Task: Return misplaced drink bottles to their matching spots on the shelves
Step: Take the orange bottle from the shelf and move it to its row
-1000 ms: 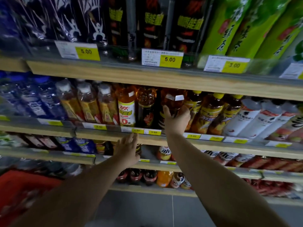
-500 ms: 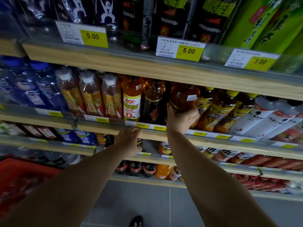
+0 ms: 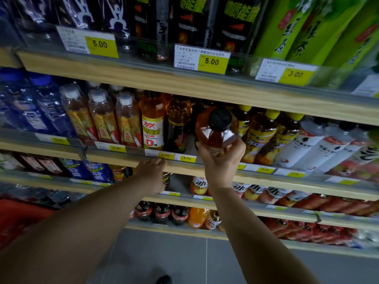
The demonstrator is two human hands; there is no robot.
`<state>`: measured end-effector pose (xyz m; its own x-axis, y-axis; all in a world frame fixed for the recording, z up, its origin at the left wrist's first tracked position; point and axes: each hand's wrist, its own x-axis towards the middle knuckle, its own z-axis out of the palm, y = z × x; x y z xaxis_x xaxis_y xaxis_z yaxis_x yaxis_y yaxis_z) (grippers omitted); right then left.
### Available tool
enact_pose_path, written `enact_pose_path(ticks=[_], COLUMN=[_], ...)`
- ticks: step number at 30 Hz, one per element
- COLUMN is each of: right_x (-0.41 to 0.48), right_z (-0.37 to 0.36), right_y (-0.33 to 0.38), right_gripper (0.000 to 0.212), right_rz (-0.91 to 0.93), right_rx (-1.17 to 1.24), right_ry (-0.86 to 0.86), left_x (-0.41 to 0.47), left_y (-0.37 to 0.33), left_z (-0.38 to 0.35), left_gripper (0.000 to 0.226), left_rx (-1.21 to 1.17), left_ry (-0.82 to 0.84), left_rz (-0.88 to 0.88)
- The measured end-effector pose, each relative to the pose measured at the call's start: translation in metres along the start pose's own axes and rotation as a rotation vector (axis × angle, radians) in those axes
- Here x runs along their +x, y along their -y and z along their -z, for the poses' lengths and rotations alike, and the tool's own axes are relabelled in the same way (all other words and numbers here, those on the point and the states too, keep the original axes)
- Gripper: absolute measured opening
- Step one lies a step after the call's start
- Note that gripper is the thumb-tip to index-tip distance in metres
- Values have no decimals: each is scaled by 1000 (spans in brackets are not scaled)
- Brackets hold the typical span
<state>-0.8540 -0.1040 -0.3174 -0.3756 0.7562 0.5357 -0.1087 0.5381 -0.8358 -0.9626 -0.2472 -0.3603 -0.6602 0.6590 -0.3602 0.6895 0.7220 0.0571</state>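
Note:
My right hand [image 3: 221, 158] grips an amber tea bottle with a black cap [image 3: 215, 130], tilted toward me in front of the second shelf [image 3: 287, 179]. It hangs before a gap between a dark-labelled amber bottle [image 3: 177, 124] and yellow-capped tea bottles [image 3: 260, 134]. My left hand [image 3: 152, 171] rests below the shelf's front edge, holding nothing, fingers loosely curled and slightly apart.
The top shelf [image 3: 143, 76] carries dark energy drinks and green tea bottles [image 3: 307, 27]. Blue bottles [image 3: 41, 107], white-capped tea bottles [image 3: 102, 117] and an orange bottle [image 3: 152, 121] fill the left. White bottles [image 3: 307, 144] stand right. A red basket [image 3: 18, 218] sits low left.
My right hand has drawn the amber bottle out of the shelf row and tipped its cap toward me. My left hand rose slightly toward the shelf edge.

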Motion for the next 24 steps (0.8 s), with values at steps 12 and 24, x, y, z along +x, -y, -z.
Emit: enact_pose_path(ticks=[12,24], right_x=[-68,-144], right_z=[96,55], right_y=[-21,-182], right_gripper=[72,68], right_rz=[-81,-89], right_rx=[-265,-122], right_ry=[236,274], left_x=[-3,57], left_y=[-11,10], left_z=[-20,-254], left_gripper=[89,56], left_rx=[-76,-417], left_ry=[-38,-428], left_rz=[130,58])
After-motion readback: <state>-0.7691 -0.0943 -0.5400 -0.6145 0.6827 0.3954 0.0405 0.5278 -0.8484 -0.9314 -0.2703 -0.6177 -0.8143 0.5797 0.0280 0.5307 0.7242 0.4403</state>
